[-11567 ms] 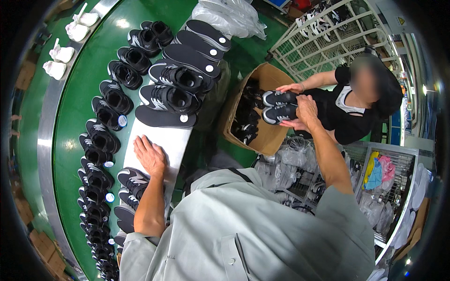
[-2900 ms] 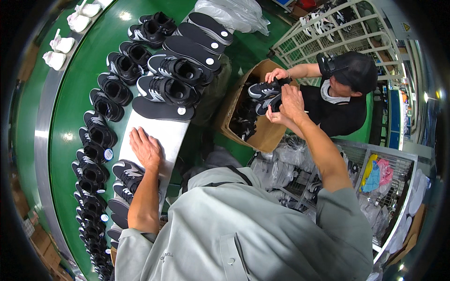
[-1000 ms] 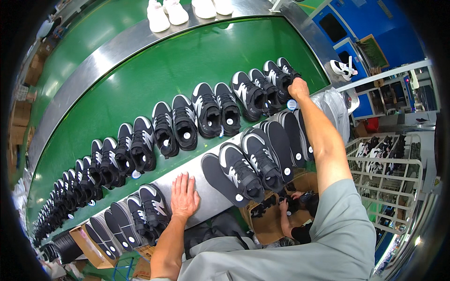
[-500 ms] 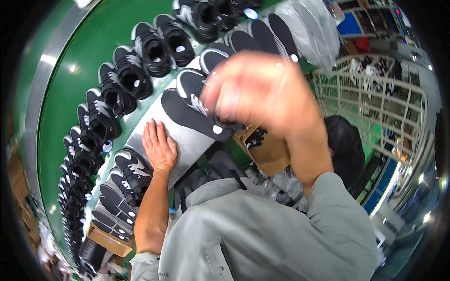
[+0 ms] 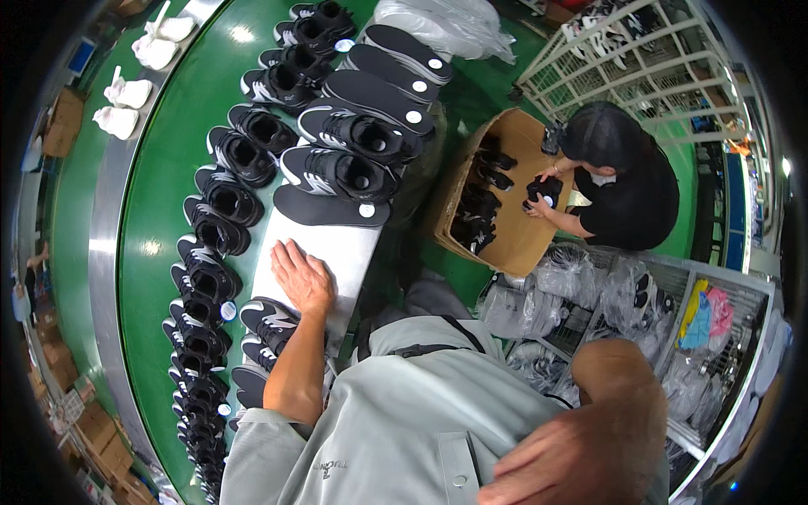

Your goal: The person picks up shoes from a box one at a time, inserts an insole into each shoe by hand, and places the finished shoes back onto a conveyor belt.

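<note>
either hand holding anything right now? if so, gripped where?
Nothing is held. The left hand lies flat, palm down, on the bare grey shelf. The right hand is close to the camera, blurred, with nothing visible in it.

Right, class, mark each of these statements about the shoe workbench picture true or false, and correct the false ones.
1. The left hand lies flat on the bare grey bench top. True.
2. The right hand grips a black shoe. False: it is close to the camera, blurred, with nothing seen in it.
3. The cardboard box holds white shoes. False: black ones.
4. A co-worker in black crouches by the box. True.
5. White shoes sit beyond the green belt. True.
</note>
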